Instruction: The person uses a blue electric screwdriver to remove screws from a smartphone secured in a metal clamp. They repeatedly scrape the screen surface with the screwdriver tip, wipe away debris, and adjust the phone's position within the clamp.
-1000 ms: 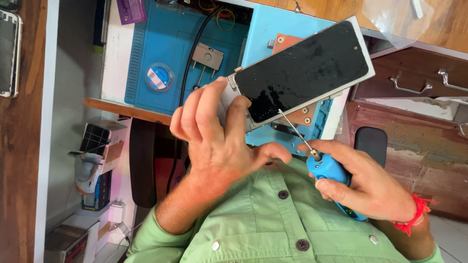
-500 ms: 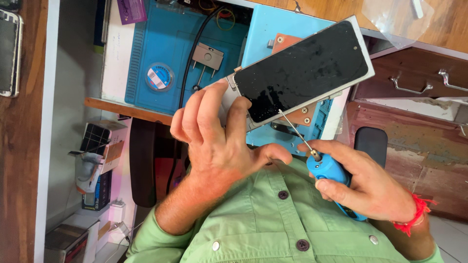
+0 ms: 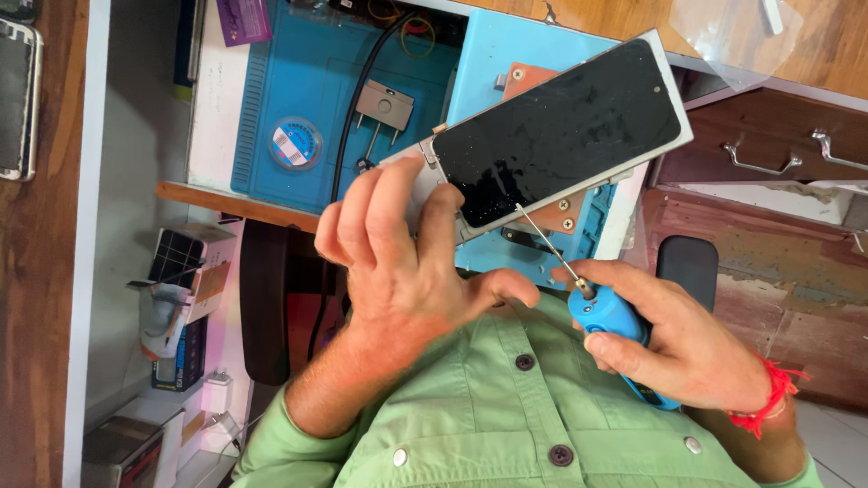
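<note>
Left hand: our left hand (image 3: 407,262) is raised in front of the chest, back of the hand toward the camera, fingers curled upward around the lower end of the phone (image 3: 561,136). The thumb sticks out to the right under the phone's edge. It is closed on the phone, holding it up off the bench.

Left forearm: it rises from the green shirt (image 3: 506,407), sleeve pushed back to the elbow, and slants up to the wrist.

Right hand: our right hand (image 3: 669,334) is wrapped around the blue driver (image 3: 610,321), thumb and forefinger pinching near its front end. A red thread band (image 3: 768,398) sits on that wrist.

Driver: its thin metal shaft (image 3: 542,244) runs up and to the left from the blue body; the tip meets the lower edge of the phone's dark glass, near the frame.

Phone: it is held tilted, its long axis running from lower left to upper right, dark screen facing us and speckled with dust. It hovers over the light blue panel (image 3: 506,54) on the bench, with a brown plate (image 3: 524,77) showing just behind its upper edge.

Bench: a blue work mat (image 3: 271,90) lies to the left of the phone, with a round blue tape roll (image 3: 296,143) and a small grey metal part (image 3: 384,104) on it. A black cable (image 3: 348,136) crosses the mat.

Right side: wooden drawers with metal handles (image 3: 759,163) stand beyond the phone.

Far left: another phone frame (image 3: 18,99) lies on the wooden surface, well apart from our hands.
</note>
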